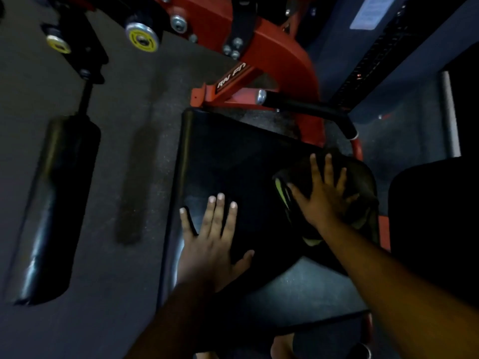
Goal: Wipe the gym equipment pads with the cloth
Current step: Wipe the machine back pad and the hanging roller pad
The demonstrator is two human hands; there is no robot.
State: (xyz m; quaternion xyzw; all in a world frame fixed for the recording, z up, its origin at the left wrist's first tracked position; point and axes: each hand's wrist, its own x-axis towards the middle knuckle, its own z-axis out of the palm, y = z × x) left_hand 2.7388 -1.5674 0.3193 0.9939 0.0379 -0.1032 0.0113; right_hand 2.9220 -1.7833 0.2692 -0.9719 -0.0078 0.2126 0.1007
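A black padded seat [233,161] of a red gym machine fills the middle of the head view. A dark cloth with yellow-green markings [287,193] lies on the pad's right part. My right hand [324,193] lies flat on the cloth with its fingers spread and straight, pressing it onto the pad. My left hand [212,239] rests flat on the pad's near left part, fingers spread, holding nothing. The cloth's far side is hidden under my right hand.
The red machine frame [280,60] rises behind the pad, with a black handle grip [305,107] over its far edge. A black roller pad [57,203] hangs at the left above the grey floor. Another dark pad [435,229] stands at the right. Yellow-capped pins [142,38] are at the top.
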